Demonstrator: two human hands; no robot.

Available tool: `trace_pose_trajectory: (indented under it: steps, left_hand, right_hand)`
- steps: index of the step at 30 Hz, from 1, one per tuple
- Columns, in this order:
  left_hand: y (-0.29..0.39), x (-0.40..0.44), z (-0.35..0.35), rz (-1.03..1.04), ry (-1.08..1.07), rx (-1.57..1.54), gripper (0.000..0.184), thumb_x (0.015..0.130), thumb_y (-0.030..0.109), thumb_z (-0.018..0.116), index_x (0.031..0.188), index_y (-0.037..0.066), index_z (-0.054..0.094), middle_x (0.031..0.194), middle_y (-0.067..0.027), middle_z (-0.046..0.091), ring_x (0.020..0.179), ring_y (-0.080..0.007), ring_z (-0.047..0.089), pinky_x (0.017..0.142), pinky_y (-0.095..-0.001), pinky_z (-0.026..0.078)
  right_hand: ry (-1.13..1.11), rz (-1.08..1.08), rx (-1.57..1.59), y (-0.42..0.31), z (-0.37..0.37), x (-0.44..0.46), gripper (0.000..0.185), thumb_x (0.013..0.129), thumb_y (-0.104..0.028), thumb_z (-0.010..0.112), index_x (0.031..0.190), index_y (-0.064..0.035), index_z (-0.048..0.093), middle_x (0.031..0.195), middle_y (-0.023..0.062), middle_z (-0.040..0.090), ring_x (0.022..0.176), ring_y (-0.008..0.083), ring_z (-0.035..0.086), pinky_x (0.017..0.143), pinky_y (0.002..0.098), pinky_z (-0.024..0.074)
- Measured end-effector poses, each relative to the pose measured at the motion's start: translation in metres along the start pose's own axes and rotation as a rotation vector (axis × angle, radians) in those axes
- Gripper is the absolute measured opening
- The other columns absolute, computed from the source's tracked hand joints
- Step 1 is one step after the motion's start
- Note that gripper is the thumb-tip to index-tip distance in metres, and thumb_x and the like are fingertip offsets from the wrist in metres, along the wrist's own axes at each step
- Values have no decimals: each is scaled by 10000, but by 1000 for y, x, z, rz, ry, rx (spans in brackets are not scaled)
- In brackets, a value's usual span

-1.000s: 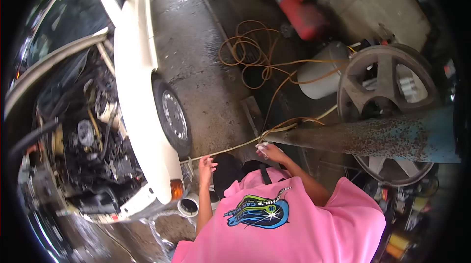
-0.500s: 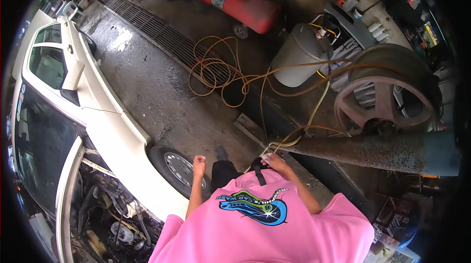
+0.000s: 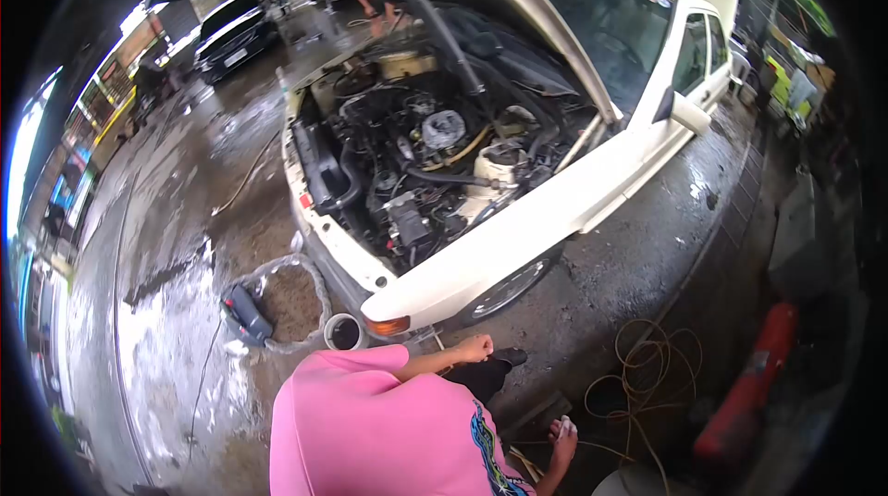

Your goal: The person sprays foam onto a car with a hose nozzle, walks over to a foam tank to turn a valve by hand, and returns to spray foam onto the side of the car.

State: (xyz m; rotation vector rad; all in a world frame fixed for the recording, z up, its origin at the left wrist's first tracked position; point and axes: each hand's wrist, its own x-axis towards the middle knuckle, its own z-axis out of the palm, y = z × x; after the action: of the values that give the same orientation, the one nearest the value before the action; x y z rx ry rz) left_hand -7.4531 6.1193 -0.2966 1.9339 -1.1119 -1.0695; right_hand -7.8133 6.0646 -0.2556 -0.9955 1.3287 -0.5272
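My left hand [image 3: 475, 348] is held in front of the pink shirt [image 3: 370, 422], beside the front fender of the white car [image 3: 518, 251]. Its fingers are curled in, and whatever they may hold is hidden. Lower and to the right, my right hand [image 3: 561, 445] is closed on a small crumpled white thing [image 3: 565, 427], too small to make out further. The car's hood [image 3: 527, 6] is raised over the engine bay [image 3: 425, 144]. An orange turn signal [image 3: 387, 325] sits at the near front corner.
A white cylindrical container [image 3: 344, 333] stands by the bumper, near a dark machine [image 3: 248, 314] and a thick grey hose [image 3: 324, 292]. Thin orange hose [image 3: 638, 357] lies coiled on the right, near a red tank [image 3: 747, 385]. Another dark car [image 3: 233, 38] is parked behind.
My view has swung left, from the floor and compressor to the car's open engine bay. The white thing stays in my right hand. My left hand is now near the car's front corner.
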Motion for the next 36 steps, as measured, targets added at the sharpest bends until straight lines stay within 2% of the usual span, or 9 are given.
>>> trace_pose_trajectory:
  steps: [11, 13, 14, 16, 19, 21, 28, 30, 36]
  left_hand:
    - [-159, -316, -25, -510, 606, -342, 100, 775, 157, 472, 796, 74, 524, 630, -63, 569, 491, -157, 554, 436, -309, 430]
    - [-183, -359, -32, -500, 651, -316, 98, 772, 151, 466, 791, 73, 521, 625, -62, 567, 486, -155, 552, 420, -306, 425]
    - [-196, -376, -34, -529, 606, -303, 92, 766, 137, 466, 801, 73, 522, 633, -59, 569, 485, -151, 552, 418, -302, 426]
    - [-207, -405, -43, -546, 572, -299, 91, 759, 122, 466, 810, 73, 523, 640, -56, 570, 483, -148, 551, 417, -298, 428]
    - [-235, -454, -51, -757, 522, -497, 154, 830, 217, 488, 895, 78, 491, 732, -47, 552, 584, -125, 577, 458, -258, 450]
    - [-253, -494, -34, -563, 836, -604, 147, 804, 188, 498, 852, 49, 513, 684, -58, 586, 533, -144, 581, 421, -268, 431]
    - [-366, -758, -5, -709, 1108, -955, 227, 844, 230, 481, 966, 41, 514, 850, -111, 584, 613, -154, 585, 499, -264, 463]
    - [-380, -835, -23, -944, 1228, -892, 228, 850, 224, 471, 977, 39, 513, 849, -101, 565, 637, -161, 583, 511, -260, 459]
    - [-389, -959, -109, -918, 1610, -911, 214, 854, 219, 465, 996, 64, 505, 969, -78, 548, 714, -167, 586, 567, -278, 468]
  right_hand:
    - [-245, 138, -324, 34, -5, -33, 286, 858, -290, 468, 1027, -64, 514, 935, 51, 580, 843, 140, 555, 665, 319, 450]
    - [-571, -999, -996, 44, -13, -28, 259, 854, -255, 481, 1034, -69, 499, 971, 64, 569, 872, 163, 552, 704, 338, 447]
    - [-577, -993, -1017, 50, -13, -35, 259, 854, -255, 481, 1034, -69, 499, 971, 64, 569, 872, 163, 552, 704, 338, 447]
    - [-444, 19, -188, 50, 14, -47, 243, 842, -198, 493, 1045, -64, 483, 1020, 89, 560, 913, 196, 554, 732, 339, 443]
    - [-431, 327, -134, 71, 47, -36, 242, 828, -162, 498, 1048, -63, 481, 1013, 101, 561, 937, 206, 552, 745, 335, 437]
    - [-566, 278, -223, 80, 89, -50, 243, 828, -156, 496, 1052, -64, 482, 1004, 101, 565, 942, 204, 552, 740, 340, 443]
    - [-903, 186, -774, 151, 375, -217, 303, 848, -296, 487, 1066, -86, 505, 978, 81, 588, 903, 157, 566, 730, 310, 443]
    - [-989, 234, -974, 164, 455, -291, 330, 863, -303, 463, 1096, -70, 485, 1002, 93, 583, 917, 169, 564, 731, 302, 444]
    - [-1517, -47, -1266, 201, 594, -414, 368, 896, -319, 404, 1144, -52, 450, 1005, 93, 574, 914, 168, 562, 734, 287, 446]
